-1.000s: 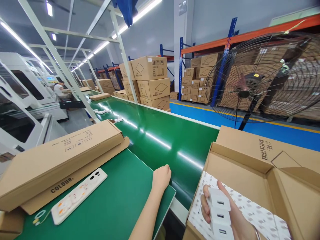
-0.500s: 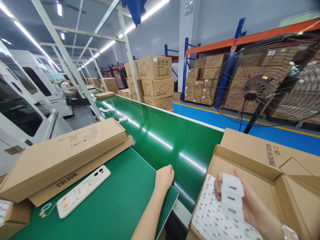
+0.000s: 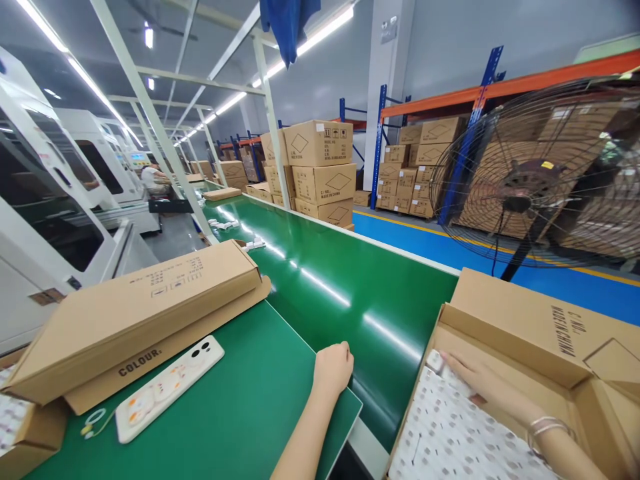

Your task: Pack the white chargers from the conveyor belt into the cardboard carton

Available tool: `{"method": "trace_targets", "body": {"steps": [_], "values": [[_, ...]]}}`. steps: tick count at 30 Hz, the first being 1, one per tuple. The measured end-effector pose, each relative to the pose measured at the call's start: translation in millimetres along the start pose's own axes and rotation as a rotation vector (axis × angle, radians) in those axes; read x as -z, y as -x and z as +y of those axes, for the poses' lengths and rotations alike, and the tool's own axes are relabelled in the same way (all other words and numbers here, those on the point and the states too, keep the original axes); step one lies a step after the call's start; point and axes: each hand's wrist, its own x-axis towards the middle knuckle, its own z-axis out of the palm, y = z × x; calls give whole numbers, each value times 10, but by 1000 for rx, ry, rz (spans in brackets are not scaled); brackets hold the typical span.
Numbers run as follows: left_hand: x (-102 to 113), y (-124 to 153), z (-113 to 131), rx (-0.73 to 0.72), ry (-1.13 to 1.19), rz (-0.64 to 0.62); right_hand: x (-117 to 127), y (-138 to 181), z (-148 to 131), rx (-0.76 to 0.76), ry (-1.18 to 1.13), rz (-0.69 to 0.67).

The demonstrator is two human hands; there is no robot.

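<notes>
My right hand point(image 3: 480, 383) reaches into an open cardboard carton point(image 3: 505, 337) at the right. Its fingers are around a row of small white charger blocks point(image 3: 435, 361), set down at the top end of the packed layer point(image 3: 445, 430). Most of that row is hidden under the palm. My left hand point(image 3: 334, 367) is closed in a fist by the corner of the green tabletop point(image 3: 240, 393), and nothing shows in it.
A white phone point(image 3: 170, 390) with a strap lies on the tabletop, beside a long closed carton point(image 3: 145, 310). The green conveyor belt point(image 3: 320, 267) runs away, carrying white pieces point(image 3: 253, 245). A large fan point(image 3: 530, 180) stands behind the open carton. Stacked boxes point(image 3: 320, 180) stand beyond the belt.
My right hand has lowered the row of charger blocks from above the carton into its far end, turning palm down. My left fist has stayed at the tabletop corner. The view has shifted slightly.
</notes>
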Motion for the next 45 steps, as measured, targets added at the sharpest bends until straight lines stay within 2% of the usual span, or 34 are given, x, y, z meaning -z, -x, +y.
{"method": "trace_targets", "body": {"steps": [3,5,11,17,22,28,38,45], "values": [[-7,-7,3,6,-5,-13,-16,106,-90,34,-35,-81],[-6,-6,8,9,-7,-15,-5,153,-125,41,-52,-87],[22,11,25,15,-13,-2,-13,84,28,115,-54,44],[39,26,24,16,-9,4,-75,15,80,66,-74,54],[41,38,24,21,-7,6,-79,58,19,77,-157,-29],[71,66,47,21,-18,8,-82,168,-88,152,-129,24],[97,82,59,34,-14,4,-99,2,113,188,-43,85],[76,62,48,35,-9,19,-140,11,34,243,-63,89]]}}
